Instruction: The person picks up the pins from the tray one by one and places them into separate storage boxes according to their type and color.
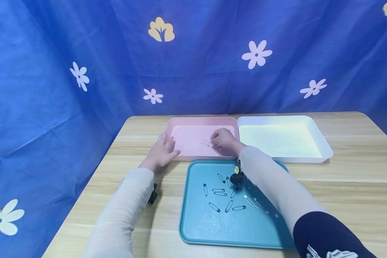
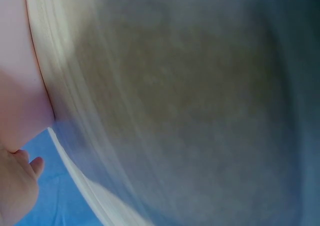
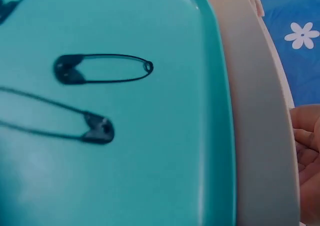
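My right hand (image 1: pixel 225 139) is down in the pink tray (image 1: pixel 187 157) with its fingers bent, right beside a few pale safety pins (image 1: pixel 205 144). Whether a pin is between the fingertips is hidden. In the right wrist view, the curled fingers (image 3: pixel 306 141) show at the right edge past the tray rims. My left hand (image 1: pixel 161 152) lies at the pink tray's left wall, fingers spread and thumb along the near rim. Several black safety pins (image 1: pixel 214 207) lie scattered on the teal tray (image 1: pixel 193 229), with silver ones (image 1: pixel 249 200) toward its right, partly behind my right arm.
A white tray (image 1: pixel 320 157) stands right of the pink one, its near left corner behind my right sleeve. All three trays sit on a wood-grain table (image 1: pixel 358 200). A blue flowered cloth (image 1: pixel 196 71) hangs behind and along the left side.
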The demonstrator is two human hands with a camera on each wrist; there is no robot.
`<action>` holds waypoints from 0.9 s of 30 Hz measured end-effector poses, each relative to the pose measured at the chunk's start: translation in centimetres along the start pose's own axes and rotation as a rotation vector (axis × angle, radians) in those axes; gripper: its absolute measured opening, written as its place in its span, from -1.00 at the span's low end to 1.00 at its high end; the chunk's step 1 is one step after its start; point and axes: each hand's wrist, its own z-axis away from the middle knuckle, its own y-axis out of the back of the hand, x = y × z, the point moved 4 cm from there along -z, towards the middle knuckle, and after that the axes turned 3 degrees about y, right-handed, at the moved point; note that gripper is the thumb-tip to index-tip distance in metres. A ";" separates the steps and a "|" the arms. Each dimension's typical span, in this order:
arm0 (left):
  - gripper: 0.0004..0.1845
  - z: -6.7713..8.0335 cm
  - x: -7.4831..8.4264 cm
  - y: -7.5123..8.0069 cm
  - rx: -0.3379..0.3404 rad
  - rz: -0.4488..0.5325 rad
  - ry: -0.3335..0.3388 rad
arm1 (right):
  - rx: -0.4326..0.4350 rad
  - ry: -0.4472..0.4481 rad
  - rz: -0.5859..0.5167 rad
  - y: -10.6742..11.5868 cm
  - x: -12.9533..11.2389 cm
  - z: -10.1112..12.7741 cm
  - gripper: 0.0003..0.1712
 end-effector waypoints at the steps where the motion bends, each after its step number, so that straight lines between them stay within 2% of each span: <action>1: -0.19 0.0 0.0 0.0 0.002 0.001 -0.001 | -0.006 0.008 -0.003 0.0 -0.1 0.2 -0.83; 12: -0.18 0.1 -0.2 0.0 0.010 0.011 0.002 | -0.035 0.060 -0.031 1.1 -0.9 2.0 -0.78; 22: -0.18 0.0 0.0 0.0 -0.004 0.009 0.007 | -0.047 0.091 -0.080 2.5 -0.4 4.0 -0.73; 27: -0.18 0.1 0.0 0.1 -0.002 0.009 0.003 | -0.044 0.076 -0.131 3.1 0.2 4.7 -0.72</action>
